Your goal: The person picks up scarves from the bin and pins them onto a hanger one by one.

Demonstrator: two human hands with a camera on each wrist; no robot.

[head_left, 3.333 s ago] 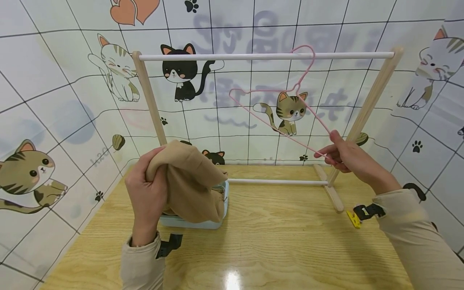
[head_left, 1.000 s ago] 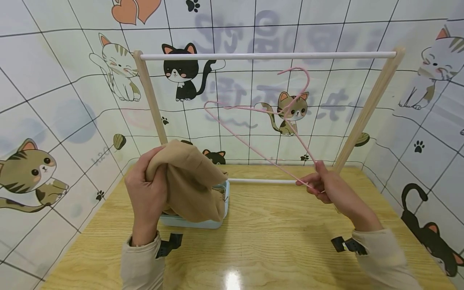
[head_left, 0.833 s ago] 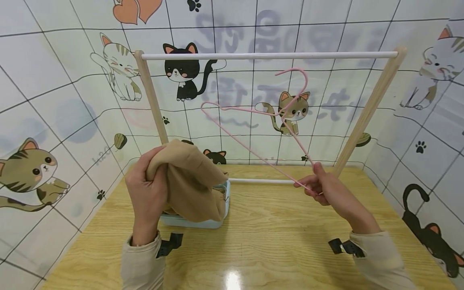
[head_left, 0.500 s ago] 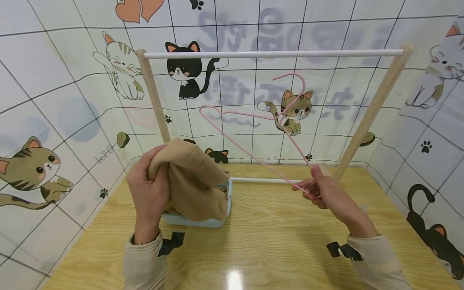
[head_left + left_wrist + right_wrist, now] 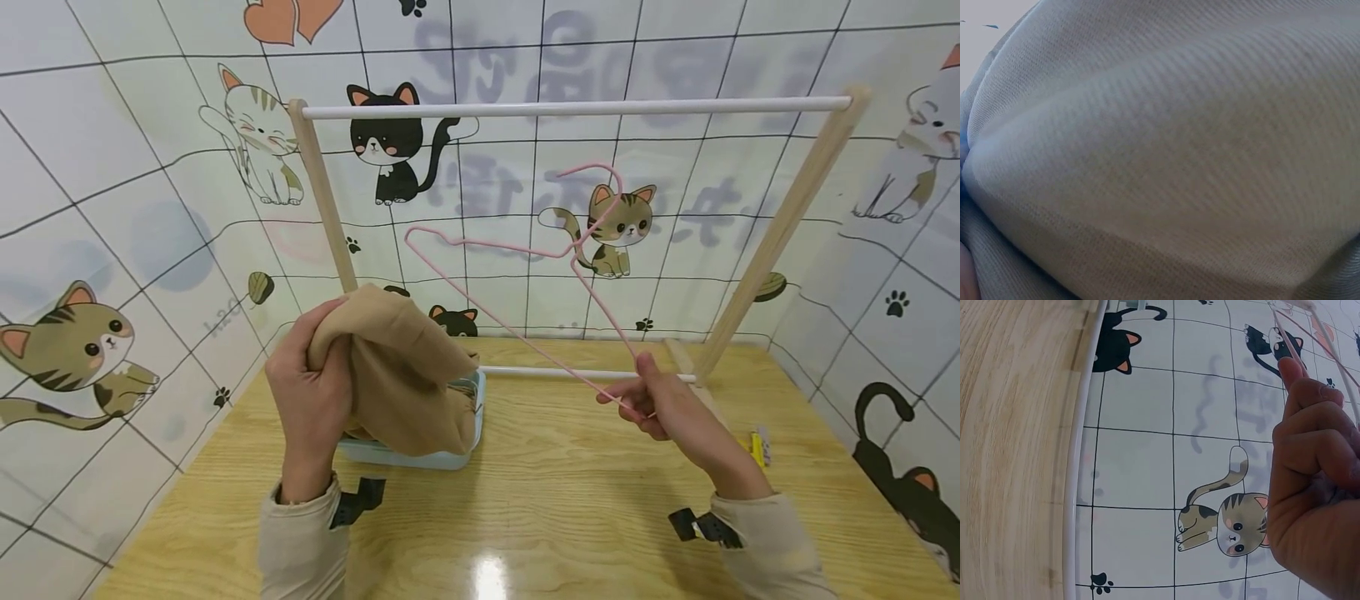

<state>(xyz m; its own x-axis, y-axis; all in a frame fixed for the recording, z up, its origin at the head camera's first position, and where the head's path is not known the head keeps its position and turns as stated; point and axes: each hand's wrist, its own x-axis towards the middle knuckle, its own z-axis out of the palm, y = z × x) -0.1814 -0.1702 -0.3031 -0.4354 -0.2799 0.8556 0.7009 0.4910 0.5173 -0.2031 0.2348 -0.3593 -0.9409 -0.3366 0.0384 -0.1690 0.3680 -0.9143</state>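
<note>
My left hand (image 5: pixel 311 400) grips a bunched tan cloth garment (image 5: pixel 401 375) over a light blue basket (image 5: pixel 431 458) at the left of the table. The same cloth (image 5: pixel 1166 150) fills nearly all of the left wrist view. A pink hanger (image 5: pixel 498 321) is pinched at its lower right corner by my right hand (image 5: pixel 667 412), its hook up and below the rack's top bar, touching nothing else in the head view. Curled fingers of the right hand (image 5: pixel 1316 450) show in the right wrist view, the hanger running up beyond them.
A rack with wooden legs and a white top bar (image 5: pixel 570 108) stands across the back of the table (image 5: pixel 570 500). Its lower white bar (image 5: pixel 540 372) runs close above the tabletop. A small yellow object (image 5: pixel 757 447) lies at the right. Cat-patterned sheeting (image 5: pixel 502 275) surrounds the table.
The hanger's hook has come away from the top bar; my right hand has brought the hanger down and left. My left hand still holds the cloth in nearly the same place.
</note>
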